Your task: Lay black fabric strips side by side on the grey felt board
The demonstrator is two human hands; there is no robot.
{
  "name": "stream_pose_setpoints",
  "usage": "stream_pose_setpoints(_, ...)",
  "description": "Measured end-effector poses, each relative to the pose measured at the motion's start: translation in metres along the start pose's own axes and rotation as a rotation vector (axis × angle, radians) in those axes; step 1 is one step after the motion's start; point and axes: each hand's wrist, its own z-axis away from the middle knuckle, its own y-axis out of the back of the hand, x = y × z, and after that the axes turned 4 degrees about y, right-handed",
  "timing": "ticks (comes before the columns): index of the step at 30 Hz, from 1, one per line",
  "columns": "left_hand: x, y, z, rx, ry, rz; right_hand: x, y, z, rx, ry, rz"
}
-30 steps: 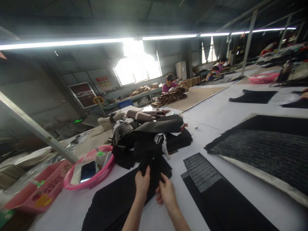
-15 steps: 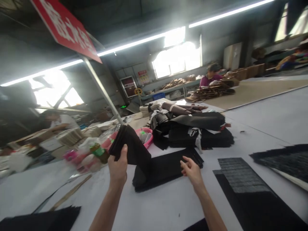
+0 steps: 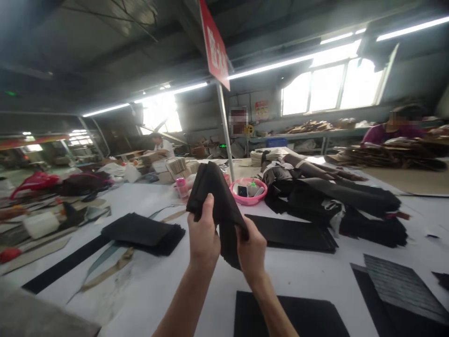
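Fingers (image 3: 209,208) of left hand (image 3: 202,236) clamped on black fabric bundle (image 3: 213,187); right hand (image 3: 251,250) grips its lower edge (both closed tight); bundle held above white counter (image 3: 168,281); pink basin (image 3: 248,201) behind; flat black stack (image 3: 294,231) just right.

One held bundle (image 3: 213,187), one basin (image 3: 248,201), maybe three co-workers (image 3: 162,146) (image 3: 398,130) (image 3: 239,122).

garment workshop, cutting table (image 3: 315,276), fabric stacks (image 3: 143,231)

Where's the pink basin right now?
Head view, centre: the pink basin sits on the table just right of the metal pole, behind the held black fabric stack.
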Motion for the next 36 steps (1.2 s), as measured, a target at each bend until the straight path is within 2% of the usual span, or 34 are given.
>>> stream_pose_setpoints(2, 0.004, 0.027, 0.006, 0.08, 0.055, 0.077, -0.013, 0.024, -0.003, -0.146, 0.079, 0.064)
stream_pose_setpoints(4, 0.002, 0.058, 0.015, 0.118, 0.106, 0.142, -0.027, 0.049, -0.008, -0.274, 0.185, 0.27)
stream_pose_setpoints(7, -0.009, 0.104, 0.036, 0.063, 0.213, 0.2, -0.043, 0.076, -0.014, -0.503, 0.365, 0.612)
stream_pose_setpoints(10, -0.027, 0.145, 0.064, 0.041, 0.356, 0.21, -0.048, 0.086, -0.007, -0.741, 0.481, 0.772)
stream_pose_setpoints(13, -0.047, 0.185, 0.09, 0.049, 0.537, 0.154, -0.043, 0.088, 0.012, -0.966, 0.466, 0.764)
stream_pose_setpoints(14, -0.053, 0.199, 0.098, 0.008, 0.584, 0.126, -0.04, 0.089, 0.019, -1.039, 0.444, 0.74)
stream_pose_setpoints(16, -0.064, 0.225, 0.11, -0.15, 0.615, 0.086, -0.034, 0.09, 0.031, -1.152, 0.406, 0.688)
stream_pose_setpoints(18, -0.072, 0.249, 0.117, -0.312, 0.598, 0.033, -0.027, 0.092, 0.042, -1.209, 0.39, 0.645)
stream_pose_setpoints(20, -0.077, 0.268, 0.12, -0.388, 0.573, -0.111, -0.021, 0.093, 0.051, -1.249, 0.378, 0.617)
stream_pose_setpoints(22, -0.077, 0.28, 0.119, -0.392, 0.515, -0.368, -0.014, 0.093, 0.06, -1.302, 0.353, 0.591)
stream_pose_setpoints(24, -0.074, 0.287, 0.117, -0.411, 0.383, -0.674, -0.007, 0.091, 0.07, -1.334, 0.325, 0.563)
stream_pose_setpoints(27, -0.068, 0.289, 0.112, -0.46, 0.181, -1.087, 0.004, 0.089, 0.084, -1.354, 0.301, 0.515)
stream_pose_setpoints(29, -0.066, 0.288, 0.108, -0.481, 0.079, -1.231, 0.012, 0.089, 0.091, -1.358, 0.279, 0.486)
stream_pose_setpoints(31, -0.066, 0.287, 0.101, -0.529, -0.021, -1.208, 0.019, 0.092, 0.095, -1.341, 0.253, 0.456)
stream_pose_setpoints(33, -0.067, 0.286, 0.095, -0.658, -0.037, -1.029, 0.024, 0.094, 0.097, -1.325, 0.228, 0.421)
stream_pose_setpoints(36, -0.073, 0.282, 0.087, -0.856, 0.143, -0.674, 0.026, 0.097, 0.103, -1.304, 0.213, 0.397)
